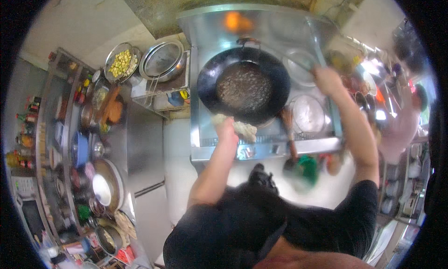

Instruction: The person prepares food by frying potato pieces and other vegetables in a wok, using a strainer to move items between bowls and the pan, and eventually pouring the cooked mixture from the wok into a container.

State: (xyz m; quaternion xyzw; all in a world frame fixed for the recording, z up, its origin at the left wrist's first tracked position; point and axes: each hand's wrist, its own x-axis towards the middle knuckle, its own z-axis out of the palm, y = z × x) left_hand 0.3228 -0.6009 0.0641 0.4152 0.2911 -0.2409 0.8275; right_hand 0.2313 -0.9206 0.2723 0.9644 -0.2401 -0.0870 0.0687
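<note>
A large black wok (210,76) sits on a stainless steel stove, with bubbling liquid (244,87) in its bottom. My left hand (227,129) is closed on a pale cloth (245,130) at the wok's near rim. To the wok's right, my right hand (327,80) grips the handle of a long utensil (290,59), blurred, which reaches toward the wok's far edge; its working end cannot be made out. Below that hand, a round metal container (308,113) with whitish contents stands on the stove top.
Left of the stove are a metal pot with a strainer (162,61) and a bowl of diced yellow-green food (120,64). Crowded shelves (75,129) line the far left. Another person (402,125) stands at the right. A green object (306,171) is below the stove's front edge.
</note>
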